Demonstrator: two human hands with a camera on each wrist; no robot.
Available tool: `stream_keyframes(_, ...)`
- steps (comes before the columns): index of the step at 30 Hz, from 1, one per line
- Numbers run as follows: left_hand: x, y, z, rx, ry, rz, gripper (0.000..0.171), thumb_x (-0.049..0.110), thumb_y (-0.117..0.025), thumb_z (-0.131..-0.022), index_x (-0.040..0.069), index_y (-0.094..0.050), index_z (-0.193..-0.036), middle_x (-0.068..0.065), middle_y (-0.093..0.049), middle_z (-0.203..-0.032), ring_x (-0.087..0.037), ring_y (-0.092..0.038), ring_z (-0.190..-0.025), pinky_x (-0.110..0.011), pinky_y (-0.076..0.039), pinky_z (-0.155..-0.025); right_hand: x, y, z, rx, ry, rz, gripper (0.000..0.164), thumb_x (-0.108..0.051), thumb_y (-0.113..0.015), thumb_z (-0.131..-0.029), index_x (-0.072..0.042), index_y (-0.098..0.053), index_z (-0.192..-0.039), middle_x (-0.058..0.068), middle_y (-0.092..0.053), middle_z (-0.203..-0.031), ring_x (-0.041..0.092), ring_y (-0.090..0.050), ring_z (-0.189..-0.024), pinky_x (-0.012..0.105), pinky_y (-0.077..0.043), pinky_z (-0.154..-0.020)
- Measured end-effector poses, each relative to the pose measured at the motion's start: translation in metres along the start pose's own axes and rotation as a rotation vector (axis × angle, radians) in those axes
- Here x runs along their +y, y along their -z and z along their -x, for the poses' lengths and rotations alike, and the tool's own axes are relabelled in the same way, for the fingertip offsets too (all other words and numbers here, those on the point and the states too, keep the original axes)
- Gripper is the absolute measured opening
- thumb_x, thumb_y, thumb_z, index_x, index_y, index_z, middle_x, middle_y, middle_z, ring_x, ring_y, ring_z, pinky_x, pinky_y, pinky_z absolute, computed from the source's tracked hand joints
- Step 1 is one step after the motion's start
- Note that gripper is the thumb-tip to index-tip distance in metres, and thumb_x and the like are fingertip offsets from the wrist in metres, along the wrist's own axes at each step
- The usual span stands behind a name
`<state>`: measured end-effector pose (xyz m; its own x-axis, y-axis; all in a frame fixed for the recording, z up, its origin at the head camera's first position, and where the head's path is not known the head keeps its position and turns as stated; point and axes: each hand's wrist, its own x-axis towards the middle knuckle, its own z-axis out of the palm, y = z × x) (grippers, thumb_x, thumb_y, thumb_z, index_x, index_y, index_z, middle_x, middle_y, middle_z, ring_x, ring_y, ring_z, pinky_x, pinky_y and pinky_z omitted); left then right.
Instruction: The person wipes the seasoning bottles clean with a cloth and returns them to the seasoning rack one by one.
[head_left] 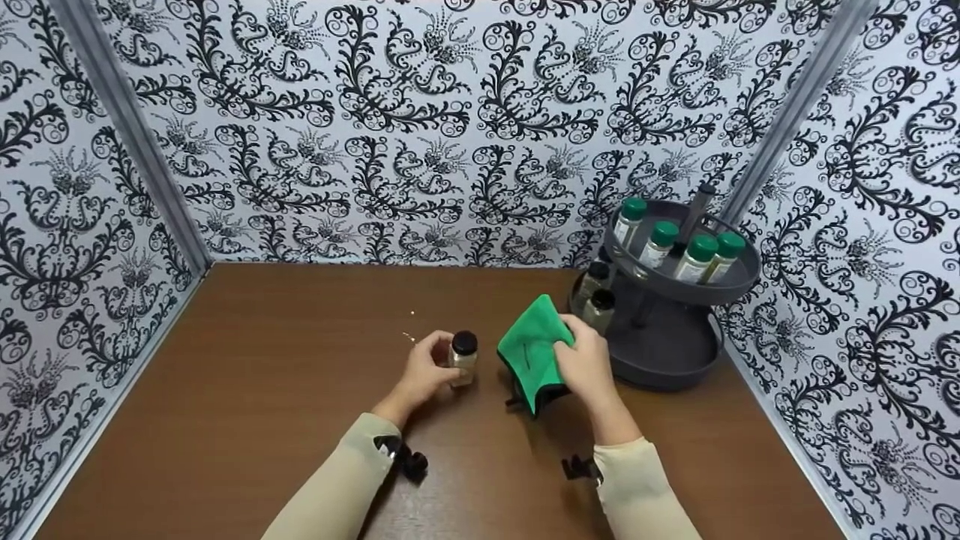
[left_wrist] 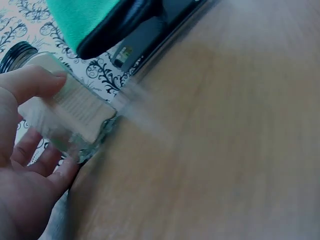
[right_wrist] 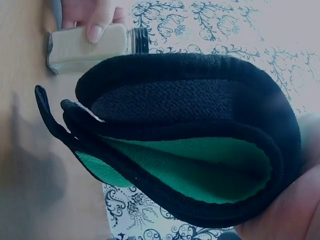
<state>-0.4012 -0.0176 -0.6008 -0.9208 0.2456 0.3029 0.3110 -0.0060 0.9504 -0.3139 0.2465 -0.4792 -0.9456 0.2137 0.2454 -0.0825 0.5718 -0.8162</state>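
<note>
A clear glass spice jar [head_left: 463,363] with a black lid and a pale label stands upright at mid-table. My left hand [head_left: 426,371] grips it from the side, the thumb [left_wrist: 42,82] across the label and the other fingers behind the glass. To its right, my right hand [head_left: 585,358] holds a folded green cloth [head_left: 534,346] with black edging above the table. In the right wrist view the folded cloth [right_wrist: 200,165] hangs in loops, its dark underside showing, and overlaps the lower side of the jar [right_wrist: 90,46].
A dark two-tier round stand [head_left: 667,367] is at the back right. Several green-capped jars [head_left: 697,255] fill its upper tier; black-lidded jars [head_left: 598,309] stand on the lower one. Small pale crumbs [head_left: 409,336] lie on the brown table [head_left: 300,360] beyond my left hand. Patterned walls enclose the table.
</note>
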Motion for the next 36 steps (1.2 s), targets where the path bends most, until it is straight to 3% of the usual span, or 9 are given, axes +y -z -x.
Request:
stream_keyframes(11, -0.001, 0.006, 0.000, -0.021, -0.010, -0.031, 0.054, -0.013, -0.085, -0.066, -0.003, -0.066, -0.116, -0.011, -0.070, -0.103, -0.016, -0.064, -0.091, -0.025, -0.055, -0.081, -0.002, -0.002, 0.002, 0.013, 0.017, -0.005, 0.048, -0.003, -0.055, -0.091, -0.013, -0.072, -0.134, 0.010, -0.079, -0.104, 0.021, -0.064, -0.075, 0.033, -0.051, -0.071)
stream_keyframes(16, -0.002, 0.016, -0.003, -0.096, -0.006, -0.120, 0.064, -0.004, -0.093, -0.066, 0.006, -0.067, -0.124, -0.011, -0.072, -0.112, -0.016, -0.066, -0.098, -0.027, -0.055, -0.089, -0.001, -0.003, 0.003, 0.013, 0.021, 0.013, 0.049, -0.003, -0.054, -0.089, -0.014, -0.073, -0.133, 0.009, -0.080, -0.109, 0.019, -0.065, -0.076, 0.033, -0.051, -0.072)
stream_keyframes(20, -0.002, 0.025, -0.010, -0.214, -0.036, -0.131, 0.076, -0.013, -0.076, -0.071, 0.004, -0.060, -0.144, -0.015, -0.071, -0.128, -0.017, -0.064, -0.111, -0.028, -0.051, -0.097, -0.003, -0.002, 0.003, 0.002, 0.033, -0.012, 0.050, -0.001, -0.054, -0.090, -0.014, -0.071, -0.135, 0.010, -0.080, -0.107, 0.018, -0.061, -0.069, 0.033, -0.050, -0.069)
stream_keyframes(23, -0.004, 0.028, -0.017, -0.316, -0.052, -0.083, 0.085, -0.018, -0.058, -0.074, 0.001, -0.048, -0.156, -0.019, -0.064, -0.144, -0.014, -0.062, -0.121, -0.025, -0.050, -0.101, -0.006, -0.003, 0.004, -0.003, 0.046, -0.030, 0.051, 0.000, -0.054, -0.090, -0.014, -0.071, -0.136, 0.010, -0.080, -0.107, 0.018, -0.059, -0.064, 0.033, -0.048, -0.068)
stream_keyframes(27, -0.006, 0.026, -0.028, -0.438, -0.065, 0.042, 0.086, -0.019, -0.050, -0.076, -0.005, -0.039, -0.160, -0.031, -0.051, -0.156, -0.016, -0.060, -0.133, -0.021, -0.049, -0.103, -0.007, -0.004, 0.004, -0.007, 0.061, -0.023, 0.052, 0.001, -0.055, -0.089, -0.014, -0.071, -0.136, 0.010, -0.080, -0.112, 0.018, -0.060, -0.067, 0.033, -0.049, -0.070)
stream_keyframes(32, -0.011, 0.023, -0.035, -0.541, -0.003, 0.181, 0.081, -0.021, -0.047, -0.073, -0.014, -0.041, -0.154, -0.040, -0.054, -0.148, -0.038, -0.061, -0.136, -0.024, -0.053, -0.100, -0.005, -0.008, 0.005, -0.017, 0.063, 0.000, 0.052, 0.000, -0.054, -0.089, -0.016, -0.071, -0.136, 0.008, -0.081, -0.108, 0.019, -0.063, -0.070, 0.034, -0.050, -0.071)
stream_keyframes(35, -0.012, 0.022, -0.035, -0.554, 0.008, 0.192, 0.078, -0.019, -0.050, -0.073, -0.015, -0.045, -0.150, -0.035, -0.062, -0.141, -0.041, -0.062, -0.133, -0.026, -0.053, -0.102, -0.003, -0.008, 0.004, -0.014, 0.063, 0.017, 0.051, -0.001, -0.055, -0.089, -0.016, -0.071, -0.136, 0.008, -0.081, -0.109, 0.020, -0.064, -0.073, 0.034, -0.051, -0.073)
stream_keyframes(36, -0.012, 0.021, -0.035, -0.548, 0.008, 0.194, 0.076, -0.019, -0.052, -0.073, -0.016, -0.047, -0.148, -0.032, -0.065, -0.138, -0.037, -0.065, -0.129, -0.027, -0.054, -0.101, -0.002, -0.008, 0.004, -0.012, 0.063, 0.020, 0.051, 0.000, -0.055, -0.089, -0.016, -0.071, -0.136, 0.008, -0.080, -0.110, 0.020, -0.064, -0.075, 0.035, -0.051, -0.074)
